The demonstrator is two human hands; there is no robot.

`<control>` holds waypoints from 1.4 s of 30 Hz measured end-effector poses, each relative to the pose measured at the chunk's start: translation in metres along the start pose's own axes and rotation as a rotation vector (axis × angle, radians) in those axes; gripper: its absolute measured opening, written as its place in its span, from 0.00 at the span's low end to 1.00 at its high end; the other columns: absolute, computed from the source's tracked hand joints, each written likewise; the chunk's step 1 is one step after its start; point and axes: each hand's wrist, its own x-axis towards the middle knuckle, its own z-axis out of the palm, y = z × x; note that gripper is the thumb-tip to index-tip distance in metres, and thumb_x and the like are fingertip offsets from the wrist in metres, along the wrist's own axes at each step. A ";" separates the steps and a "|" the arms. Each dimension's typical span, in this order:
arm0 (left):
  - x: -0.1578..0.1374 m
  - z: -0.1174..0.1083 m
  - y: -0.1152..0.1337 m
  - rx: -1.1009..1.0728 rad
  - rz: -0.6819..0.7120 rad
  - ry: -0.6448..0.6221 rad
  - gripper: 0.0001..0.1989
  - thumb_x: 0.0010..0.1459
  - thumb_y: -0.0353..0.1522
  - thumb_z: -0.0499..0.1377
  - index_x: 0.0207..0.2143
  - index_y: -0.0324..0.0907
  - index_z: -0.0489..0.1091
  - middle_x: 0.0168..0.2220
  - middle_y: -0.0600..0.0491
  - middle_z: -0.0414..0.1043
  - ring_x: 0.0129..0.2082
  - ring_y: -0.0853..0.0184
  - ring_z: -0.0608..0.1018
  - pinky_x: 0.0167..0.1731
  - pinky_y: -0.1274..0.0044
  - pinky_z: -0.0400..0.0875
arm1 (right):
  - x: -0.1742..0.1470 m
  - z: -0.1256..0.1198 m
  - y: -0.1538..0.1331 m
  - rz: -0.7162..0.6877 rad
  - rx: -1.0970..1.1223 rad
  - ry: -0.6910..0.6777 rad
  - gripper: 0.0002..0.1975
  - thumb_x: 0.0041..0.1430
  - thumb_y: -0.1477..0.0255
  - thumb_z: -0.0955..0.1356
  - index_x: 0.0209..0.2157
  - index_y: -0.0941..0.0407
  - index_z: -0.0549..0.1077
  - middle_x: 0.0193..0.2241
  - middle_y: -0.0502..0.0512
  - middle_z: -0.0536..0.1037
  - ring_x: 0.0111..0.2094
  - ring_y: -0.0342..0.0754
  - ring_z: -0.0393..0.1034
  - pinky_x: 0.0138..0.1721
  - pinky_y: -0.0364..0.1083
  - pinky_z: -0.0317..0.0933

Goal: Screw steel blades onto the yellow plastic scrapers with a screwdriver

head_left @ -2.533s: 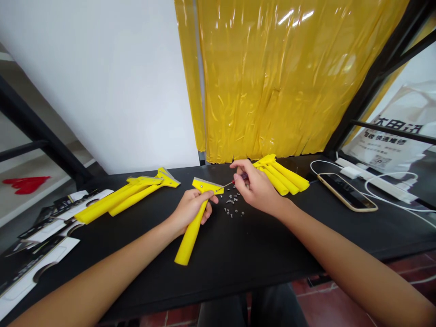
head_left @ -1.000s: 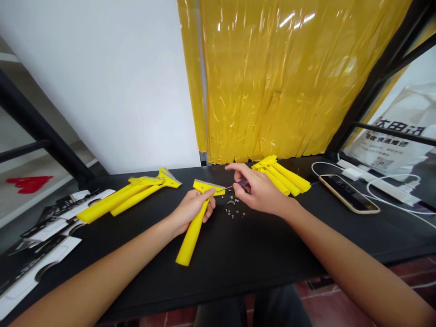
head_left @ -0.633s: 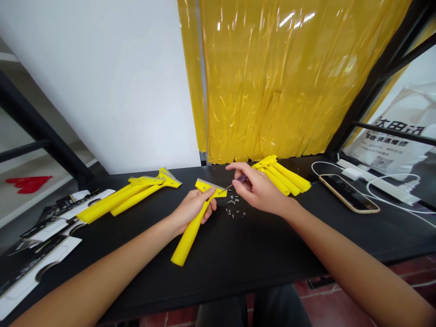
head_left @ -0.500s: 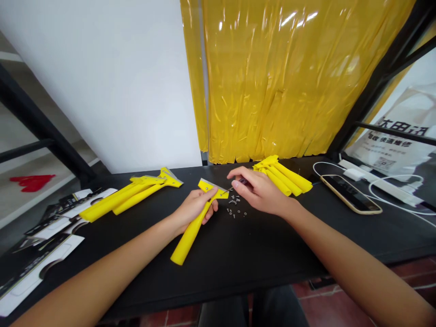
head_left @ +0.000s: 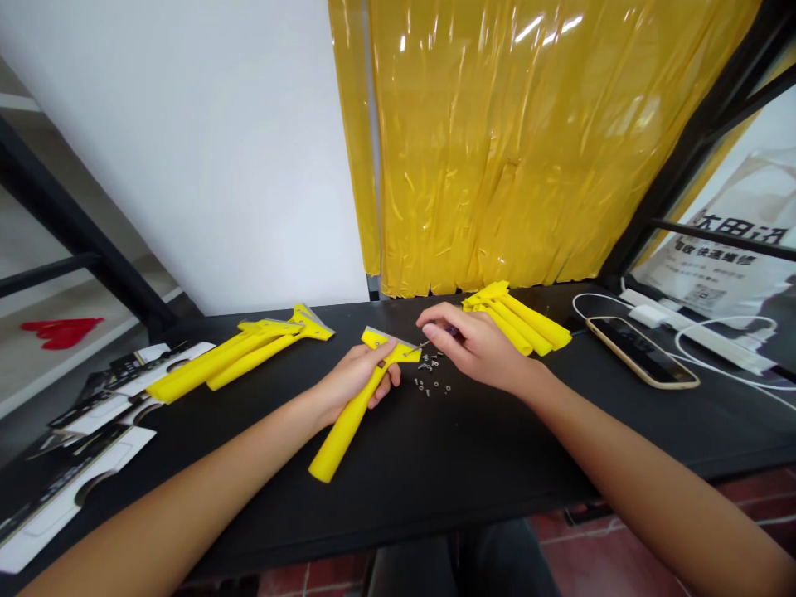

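My left hand (head_left: 357, 377) is closed round the neck of a yellow scraper (head_left: 341, 435), its thumb lying on the head. The scraper's handle slants down toward me, and a grey blade edge shows along the top of its head. In my right hand (head_left: 476, 344) is a thin screwdriver (head_left: 425, 344), pinched between the fingers; its tip reaches a screw on the scraper's head. Most of the screwdriver's handle is hidden by the fingers. Small loose screws and nuts (head_left: 429, 366) lie on the black table just below the right hand.
Several yellow scrapers with blades (head_left: 249, 344) lie at left, beside printed cardboard sleeves (head_left: 80, 481). Behind my right hand is a pile of yellow scraper handles (head_left: 528, 323). A phone (head_left: 643, 352), white cables and a power strip (head_left: 702, 327) occupy the right side. A yellow plastic curtain (head_left: 497, 149) hangs behind.
The scraper's head has shifted slightly right and its handle end slightly left. My right hand has turned a little, with the screwdriver still at the head.
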 end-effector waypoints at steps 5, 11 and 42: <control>0.000 0.000 0.000 -0.047 -0.032 -0.063 0.30 0.62 0.52 0.54 0.22 0.36 0.72 0.12 0.53 0.63 0.10 0.74 0.63 0.12 0.81 0.54 | 0.000 0.001 0.000 0.018 0.037 0.034 0.13 0.64 0.75 0.63 0.50 0.54 0.68 0.26 0.45 0.70 0.23 0.40 0.63 0.28 0.41 0.56; -0.002 0.001 0.004 -0.007 -0.025 -0.079 0.26 0.63 0.45 0.56 0.22 0.33 0.73 0.13 0.51 0.65 0.10 0.74 0.65 0.14 0.81 0.53 | 0.000 0.004 -0.002 0.038 0.121 0.024 0.11 0.64 0.74 0.65 0.48 0.54 0.70 0.28 0.46 0.71 0.24 0.39 0.64 0.28 0.41 0.58; -0.004 0.008 0.006 -0.111 0.029 -0.082 0.12 0.61 0.33 0.54 0.32 0.33 0.72 0.21 0.44 0.76 0.12 0.70 0.69 0.11 0.80 0.59 | 0.003 0.002 -0.005 -0.045 0.133 0.067 0.07 0.69 0.69 0.63 0.42 0.56 0.72 0.35 0.53 0.75 0.28 0.41 0.64 0.28 0.42 0.58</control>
